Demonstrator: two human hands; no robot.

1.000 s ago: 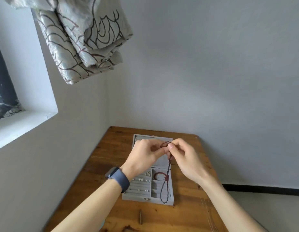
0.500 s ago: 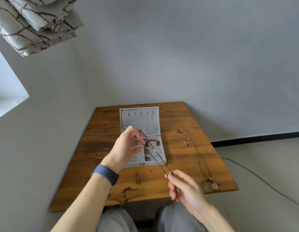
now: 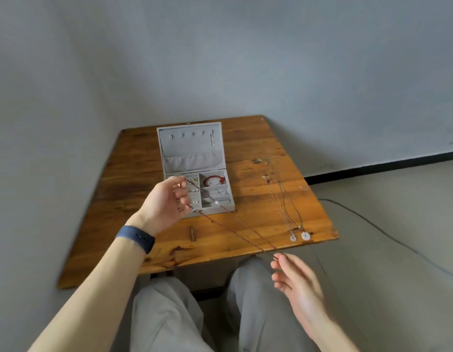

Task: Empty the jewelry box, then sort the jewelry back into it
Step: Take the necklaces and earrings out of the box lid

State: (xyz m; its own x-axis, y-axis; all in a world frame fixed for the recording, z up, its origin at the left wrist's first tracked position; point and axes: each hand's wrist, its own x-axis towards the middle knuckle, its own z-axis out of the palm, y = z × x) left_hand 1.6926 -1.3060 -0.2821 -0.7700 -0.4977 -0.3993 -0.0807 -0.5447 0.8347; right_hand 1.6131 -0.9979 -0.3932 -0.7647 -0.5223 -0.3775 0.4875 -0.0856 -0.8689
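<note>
- Wooden table [image 3: 258, 138] holds the open box [image 3: 192, 148].
- Hands, together a second ago, have parted; the necklace [image 3: 235, 217] now stretches from above the box past the table edge, so this piece is out.
- Left hand [image 3: 164, 201] grips one end in curled fingers, right hand [image 3: 296, 280] pinches the other.
- Thin dark-red double strand, one white bead.

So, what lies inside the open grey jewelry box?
In the grey box: a red bead bracelet in the far right compartment, small pale pieces in the left slots. The left hand covers part of those slots.

Head view, down onto table [image 3: 258, 148]
</note>
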